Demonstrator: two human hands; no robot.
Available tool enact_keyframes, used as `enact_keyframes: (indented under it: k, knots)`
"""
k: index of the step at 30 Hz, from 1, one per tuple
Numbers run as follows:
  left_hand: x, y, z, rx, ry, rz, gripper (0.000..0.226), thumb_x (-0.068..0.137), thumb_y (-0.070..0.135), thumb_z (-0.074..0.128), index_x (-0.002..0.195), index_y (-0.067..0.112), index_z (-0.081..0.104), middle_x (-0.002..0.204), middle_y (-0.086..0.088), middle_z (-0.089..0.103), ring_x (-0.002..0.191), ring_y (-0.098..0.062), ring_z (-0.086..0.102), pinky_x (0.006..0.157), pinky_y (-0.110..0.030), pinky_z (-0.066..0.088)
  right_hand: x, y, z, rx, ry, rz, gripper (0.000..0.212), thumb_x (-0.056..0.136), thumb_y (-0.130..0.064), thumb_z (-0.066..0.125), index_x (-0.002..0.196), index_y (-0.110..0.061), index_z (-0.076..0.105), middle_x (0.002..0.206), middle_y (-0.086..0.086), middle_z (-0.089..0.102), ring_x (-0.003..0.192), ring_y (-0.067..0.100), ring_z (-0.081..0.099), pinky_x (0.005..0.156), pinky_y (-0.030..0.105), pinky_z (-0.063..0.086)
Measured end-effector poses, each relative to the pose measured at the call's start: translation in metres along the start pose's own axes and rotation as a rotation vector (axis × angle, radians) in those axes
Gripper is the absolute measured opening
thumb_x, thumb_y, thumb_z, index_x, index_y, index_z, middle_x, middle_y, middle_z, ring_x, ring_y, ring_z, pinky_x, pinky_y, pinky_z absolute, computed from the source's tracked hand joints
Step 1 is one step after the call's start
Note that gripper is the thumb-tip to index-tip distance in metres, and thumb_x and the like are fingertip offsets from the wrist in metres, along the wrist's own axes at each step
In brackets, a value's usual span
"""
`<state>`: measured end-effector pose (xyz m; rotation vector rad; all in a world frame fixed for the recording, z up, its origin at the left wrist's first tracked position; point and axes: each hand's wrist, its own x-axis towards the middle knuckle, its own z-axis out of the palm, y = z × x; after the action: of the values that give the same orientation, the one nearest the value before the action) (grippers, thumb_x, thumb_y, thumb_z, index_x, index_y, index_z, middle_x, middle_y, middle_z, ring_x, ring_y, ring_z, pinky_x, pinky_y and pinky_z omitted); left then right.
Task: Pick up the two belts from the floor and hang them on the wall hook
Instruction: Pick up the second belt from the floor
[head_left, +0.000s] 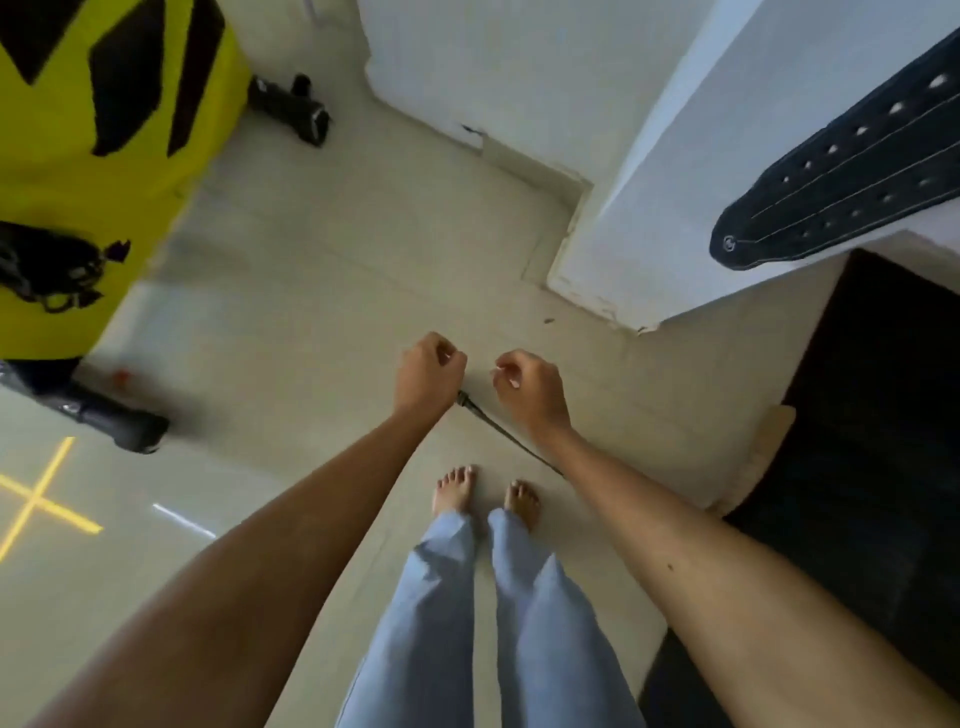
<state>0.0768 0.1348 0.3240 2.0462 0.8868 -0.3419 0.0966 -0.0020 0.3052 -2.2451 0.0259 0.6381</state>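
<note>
My left hand (428, 371) is closed in a fist on one end of a thin dark belt (498, 431). The belt runs down and right from the fist and passes under my right wrist, above my bare feet. My right hand (530, 387) hovers just right of the left with its fingers curled; whether it grips anything is hidden. A wide black belt (831, 171) with rows of holes hangs at the upper right against the white wall (675, 182). Its upper end and any hook are out of frame.
A large yellow and black object (104, 156) fills the upper left, with black gear (291, 109) on the floor beside it and a dark cylinder (114, 421) below. A black mat (857, 441) covers the floor at right. A white wall corner (597, 296) juts out ahead.
</note>
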Motion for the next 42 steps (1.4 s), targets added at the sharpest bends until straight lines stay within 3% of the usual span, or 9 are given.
enact_keyframes:
  k: [8, 16, 21, 24, 29, 35, 38, 40, 42]
  knots:
    - [0.077, -0.175, 0.115, 0.028, -0.143, -0.244, 0.014, 0.084, 0.013, 0.056, 0.087, 0.007, 0.068, 0.086, -0.008, 0.069, 0.081, -0.025, 0.061, 0.065, -0.026, 0.041, 0.041, 0.135, 0.163, -0.052, -0.210, 0.118, 0.026, 0.087, -0.011, 0.063, 0.110, -0.001, 0.068, 0.104, 0.016, 0.073, 0.098, 0.029, 0.067, 0.078, 0.023, 0.043]
    - [0.154, -0.311, 0.244, -0.134, -0.172, -0.442, 0.017, 0.084, 0.010, 0.051, 0.080, 0.008, 0.068, 0.084, -0.013, 0.073, 0.080, -0.030, 0.067, 0.071, -0.035, 0.055, 0.120, 0.284, 0.274, -0.410, -0.231, 0.152, 0.049, 0.087, -0.020, 0.066, 0.130, -0.004, 0.047, 0.129, 0.016, 0.055, 0.124, 0.033, 0.048, 0.090, 0.038, 0.046]
    - [0.188, -0.351, 0.292, -0.296, -0.172, -0.537, 0.020, 0.086, 0.014, 0.057, 0.067, 0.017, 0.060, 0.077, -0.009, 0.067, 0.068, -0.023, 0.060, 0.067, -0.031, 0.051, 0.165, 0.335, 0.312, -0.442, -0.265, 0.203, 0.022, 0.091, -0.019, 0.056, 0.109, -0.010, 0.064, 0.106, 0.016, 0.070, 0.101, 0.037, 0.066, 0.072, 0.033, 0.046]
    - [0.192, -0.359, 0.296, -0.324, -0.117, -0.559, 0.021, 0.087, 0.024, 0.060, 0.067, 0.019, 0.059, 0.081, -0.011, 0.068, 0.075, -0.026, 0.061, 0.078, -0.040, 0.056, 0.167, 0.334, 0.315, -0.277, -0.297, 0.173, 0.027, 0.090, -0.035, 0.061, 0.096, -0.009, 0.069, 0.093, 0.014, 0.072, 0.087, 0.034, 0.067, 0.064, 0.029, 0.039]
    - [0.154, -0.304, 0.257, -0.575, -0.106, -0.604, 0.028, 0.092, 0.034, 0.056, 0.090, 0.007, 0.065, 0.080, -0.011, 0.066, 0.067, -0.024, 0.060, 0.064, -0.034, 0.054, 0.143, 0.265, 0.259, 0.095, -0.174, 0.177, 0.030, 0.092, -0.033, 0.062, 0.093, -0.004, 0.068, 0.087, 0.013, 0.070, 0.084, 0.032, 0.066, 0.073, 0.037, 0.049]
    - [0.077, -0.160, 0.181, -0.779, -0.171, -0.374, 0.033, 0.095, 0.032, 0.044, 0.081, 0.008, 0.062, 0.070, -0.012, 0.057, 0.059, -0.023, 0.049, 0.050, -0.027, 0.040, 0.101, 0.131, 0.121, 0.410, -0.046, 0.206, 0.031, 0.088, -0.036, 0.064, 0.103, -0.008, 0.065, 0.100, 0.010, 0.072, 0.093, 0.027, 0.068, 0.089, 0.043, 0.054]
    - [0.037, -0.067, 0.134, -0.883, -0.139, -0.190, 0.065, 0.093, 0.057, 0.036, 0.093, 0.000, 0.067, 0.088, -0.021, 0.069, 0.078, -0.026, 0.065, 0.068, -0.039, 0.053, 0.071, 0.057, 0.043, 0.495, 0.025, 0.186, 0.031, 0.086, -0.036, 0.065, 0.102, -0.009, 0.065, 0.102, 0.011, 0.072, 0.094, 0.026, 0.069, 0.090, 0.044, 0.055]
    - [0.006, -0.003, 0.096, -0.956, -0.131, -0.050, 0.056, 0.092, 0.053, 0.046, 0.091, 0.001, 0.068, 0.093, -0.018, 0.070, 0.087, -0.025, 0.066, 0.083, -0.046, 0.053, 0.041, 0.007, -0.011, 0.525, 0.078, 0.166, 0.026, 0.088, -0.033, 0.065, 0.101, -0.010, 0.064, 0.103, 0.011, 0.072, 0.095, 0.026, 0.068, 0.090, 0.043, 0.054]
    - [-0.029, 0.061, 0.057, -0.991, -0.153, 0.071, 0.033, 0.090, 0.038, 0.057, 0.083, 0.007, 0.067, 0.087, -0.015, 0.067, 0.084, -0.024, 0.063, 0.082, -0.047, 0.053, 0.009, -0.036, -0.066, 0.575, 0.134, 0.141, 0.022, 0.088, -0.033, 0.065, 0.097, -0.013, 0.063, 0.103, 0.011, 0.072, 0.096, 0.026, 0.069, 0.092, 0.045, 0.054]
